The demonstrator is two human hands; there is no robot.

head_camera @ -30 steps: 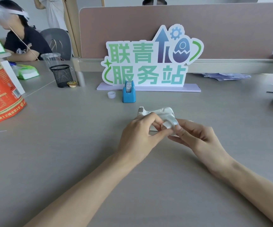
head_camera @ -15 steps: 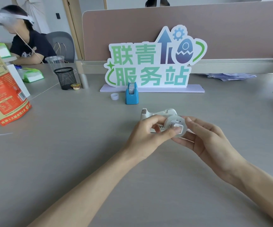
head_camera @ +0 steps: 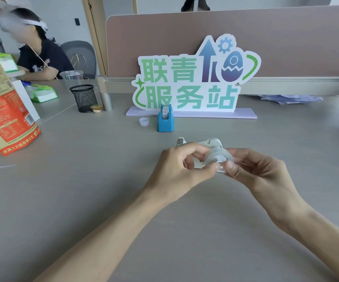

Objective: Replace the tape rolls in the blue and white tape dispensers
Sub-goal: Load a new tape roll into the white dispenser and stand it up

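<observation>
Two hands are seen meeting over the grey counter [head_camera: 83,200], and a clear tape roll [head_camera: 217,159] is pinched between them. The left hand [head_camera: 183,169] is closed on the roll's left side, thumb and forefinger pressed to it, while the right hand [head_camera: 262,171] is curled round it from the 3 o'clock side with the thumb tip on the white hub. Pretty blurry in there, so whether the hub is fully seated can't be told.

Just behind the hands, at 12 o'clock, the white tape dispenser [head_camera: 201,143] is lying on the counter, mostly hidden by the fingers. Further back in the same direction the blue tape dispenser [head_camera: 165,121] is standing upright with a printed roll loaded in it, right in front of a green-lettered sign [head_camera: 193,86]. A small white core [head_camera: 144,121] is set just to the blue one's 9 o'clock. A black mesh cup [head_camera: 83,98] and an orange bag [head_camera: 4,110] are parked off toward 10 o'clock.
</observation>
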